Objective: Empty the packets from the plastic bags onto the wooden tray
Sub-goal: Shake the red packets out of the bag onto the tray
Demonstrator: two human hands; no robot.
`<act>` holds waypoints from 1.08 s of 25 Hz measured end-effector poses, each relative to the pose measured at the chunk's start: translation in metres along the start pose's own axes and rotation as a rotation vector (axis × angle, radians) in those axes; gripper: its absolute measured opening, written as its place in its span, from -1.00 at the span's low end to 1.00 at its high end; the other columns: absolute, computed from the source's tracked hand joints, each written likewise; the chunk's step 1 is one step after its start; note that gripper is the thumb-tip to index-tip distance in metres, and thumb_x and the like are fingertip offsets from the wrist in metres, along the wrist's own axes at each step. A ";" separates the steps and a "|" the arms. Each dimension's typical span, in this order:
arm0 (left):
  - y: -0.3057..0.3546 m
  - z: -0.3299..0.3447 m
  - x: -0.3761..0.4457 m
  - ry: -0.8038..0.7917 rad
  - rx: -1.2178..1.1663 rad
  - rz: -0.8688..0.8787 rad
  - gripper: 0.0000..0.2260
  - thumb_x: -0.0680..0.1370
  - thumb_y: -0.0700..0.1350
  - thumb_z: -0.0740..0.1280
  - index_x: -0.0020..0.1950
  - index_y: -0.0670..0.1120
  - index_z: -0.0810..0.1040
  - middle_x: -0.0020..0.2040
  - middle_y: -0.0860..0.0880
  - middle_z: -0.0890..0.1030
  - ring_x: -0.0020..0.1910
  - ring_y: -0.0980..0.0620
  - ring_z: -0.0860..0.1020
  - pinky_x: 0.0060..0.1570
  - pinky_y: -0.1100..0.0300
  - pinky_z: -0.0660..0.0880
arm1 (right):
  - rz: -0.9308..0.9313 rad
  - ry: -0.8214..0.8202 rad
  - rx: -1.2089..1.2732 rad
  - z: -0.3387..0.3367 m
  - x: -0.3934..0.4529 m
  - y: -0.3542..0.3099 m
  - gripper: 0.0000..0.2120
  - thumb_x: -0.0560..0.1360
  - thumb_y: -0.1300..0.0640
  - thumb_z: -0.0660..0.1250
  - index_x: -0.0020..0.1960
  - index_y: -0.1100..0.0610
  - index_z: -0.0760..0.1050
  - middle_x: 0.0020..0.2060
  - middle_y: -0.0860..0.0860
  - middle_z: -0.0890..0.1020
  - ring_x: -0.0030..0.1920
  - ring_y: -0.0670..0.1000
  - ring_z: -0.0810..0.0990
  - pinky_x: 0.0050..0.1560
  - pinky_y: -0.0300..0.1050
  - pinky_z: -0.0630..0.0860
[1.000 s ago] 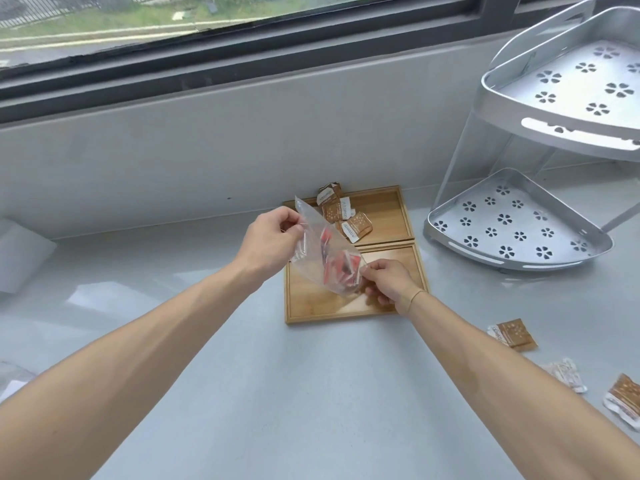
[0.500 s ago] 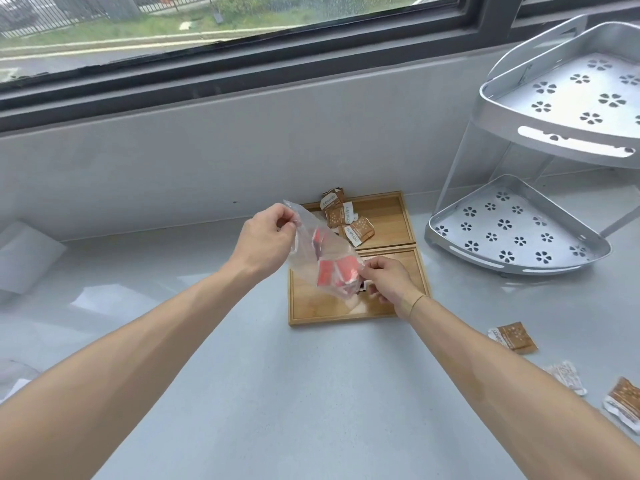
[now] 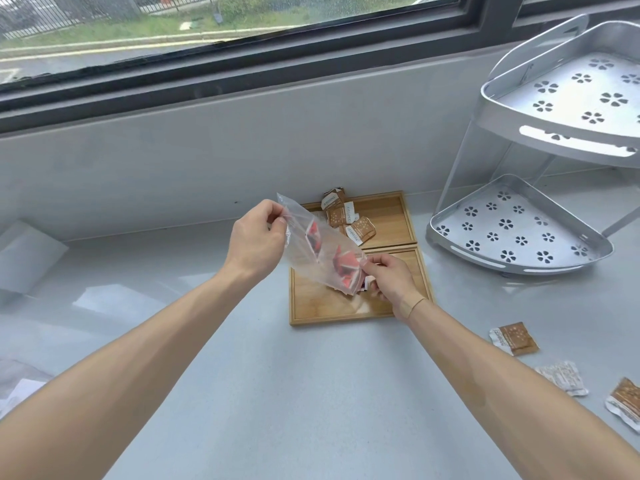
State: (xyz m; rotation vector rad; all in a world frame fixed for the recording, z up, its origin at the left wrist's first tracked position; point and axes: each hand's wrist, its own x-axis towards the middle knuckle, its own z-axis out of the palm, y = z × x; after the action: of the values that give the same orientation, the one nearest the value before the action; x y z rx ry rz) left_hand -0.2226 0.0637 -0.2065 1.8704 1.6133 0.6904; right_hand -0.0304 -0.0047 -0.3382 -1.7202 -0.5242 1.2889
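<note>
A clear plastic bag [image 3: 313, 252] with several red packets [image 3: 344, 266] hangs tilted over the near wooden tray [image 3: 329, 310]. My left hand [image 3: 256, 237] pinches the bag's upper left edge. My right hand [image 3: 389, 277] grips its lower right end, just above the tray. A packet edge shows under that hand at the bag's low end. The far wooden tray [image 3: 391, 216] holds three brown packets [image 3: 346, 216].
A silver two-tier corner rack [image 3: 519, 251] stands right of the trays. Loose packets [image 3: 514, 337] lie on the grey counter at the right, near my right forearm. A wall and window ledge run behind the trays. Crumpled plastic [image 3: 17, 382] lies at far left.
The bag's upper edge has risen slightly with my left hand and the red packets have slid down toward my right hand. Both hands keep their hold.
</note>
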 end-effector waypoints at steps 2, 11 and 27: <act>-0.001 -0.002 -0.002 0.044 0.002 0.066 -0.86 0.58 -0.20 0.22 -0.07 -0.03 0.54 -0.26 0.12 0.54 -0.27 0.15 0.48 -0.26 0.27 0.38 | -0.035 0.004 0.006 0.000 -0.001 -0.001 -0.89 0.52 0.18 0.36 -0.18 0.06 0.53 -0.27 0.02 0.60 -0.47 -0.09 0.44 -0.65 -0.39 0.27; -0.003 0.005 -0.015 0.072 0.005 0.192 -0.86 0.57 -0.23 0.24 -0.08 -0.03 0.56 -0.22 0.15 0.53 -0.22 0.14 0.49 -0.16 0.24 0.41 | 0.043 -0.056 0.083 0.000 -0.008 0.012 -0.85 0.54 0.16 0.38 -0.21 0.06 0.54 -0.30 0.03 0.59 -0.58 -0.14 0.36 -0.67 -0.33 0.19; -0.029 -0.005 -0.026 0.155 -0.037 0.075 -0.85 0.59 -0.20 0.22 -0.03 -0.03 0.56 -0.15 0.09 0.55 -0.19 0.05 0.50 -0.16 0.18 0.42 | -0.003 -0.057 0.145 -0.004 -0.024 0.000 -0.92 0.52 0.13 0.39 -0.16 0.03 0.55 -0.25 -0.01 0.61 -0.37 -0.10 0.46 -0.51 -0.32 0.34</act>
State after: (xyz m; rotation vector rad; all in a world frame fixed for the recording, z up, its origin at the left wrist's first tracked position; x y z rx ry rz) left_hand -0.2500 0.0412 -0.2235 1.8994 1.6193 0.9109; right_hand -0.0358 -0.0244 -0.3253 -1.5662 -0.4539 1.3440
